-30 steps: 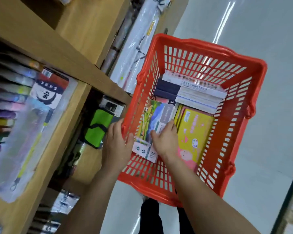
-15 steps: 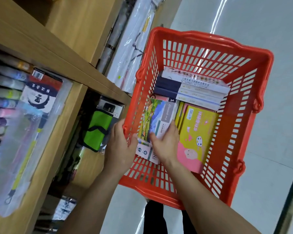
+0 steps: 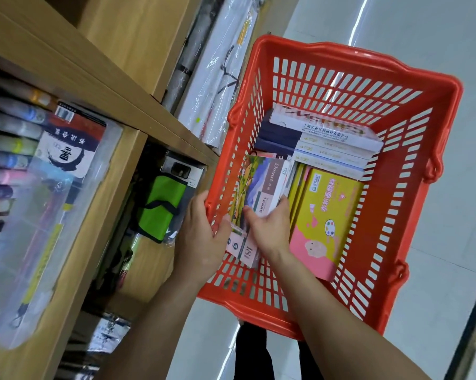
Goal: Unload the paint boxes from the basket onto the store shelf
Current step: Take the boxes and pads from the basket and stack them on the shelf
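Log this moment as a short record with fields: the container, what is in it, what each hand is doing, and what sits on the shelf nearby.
container: red slotted plastic basket, beside the wooden store shelf
contents: landscape-printed paint box; yellow and pink flat paint box; stack of white and navy boxes
left hand: grips the basket's near-left rim
right hand: inside the basket, fingers closed on the landscape-printed paint box
shelf: green fabric pouch, clear plastic case
task state: boxes not yet on the shelf
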